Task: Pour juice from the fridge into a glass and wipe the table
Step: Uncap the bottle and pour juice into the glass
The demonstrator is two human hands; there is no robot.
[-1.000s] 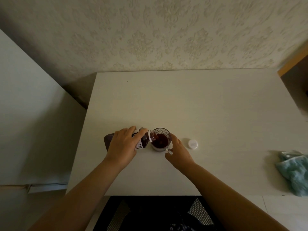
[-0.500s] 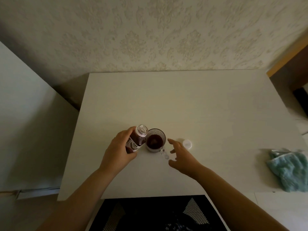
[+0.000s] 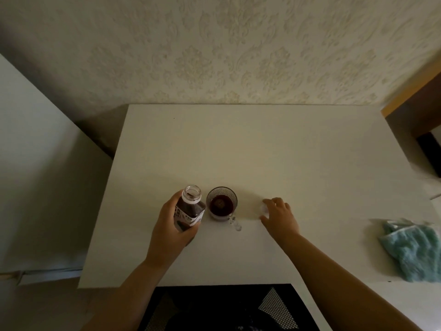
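Observation:
My left hand (image 3: 170, 229) grips an uncapped juice bottle (image 3: 189, 209) of dark red juice, held upright just left of the glass. The glass mug (image 3: 222, 203) stands on the white table (image 3: 262, 149), holding dark red juice, its clear handle pointing toward me. To the right of the mug, my right hand (image 3: 280, 216) rests over the white bottle cap (image 3: 263, 208), fingers curled around it; most of the cap is hidden, and whether it is lifted off the table cannot be told.
A crumpled teal cloth (image 3: 415, 252) lies at the table's right edge. A patterned wall runs behind the table, a white panel stands to the left, and wooden furniture (image 3: 415, 101) sits at the far right. A dark chair seat (image 3: 219, 306) is below the near edge.
The bottle went from tilted over the mug to upright beside it. My right hand left the mug and moved right onto the white cap.

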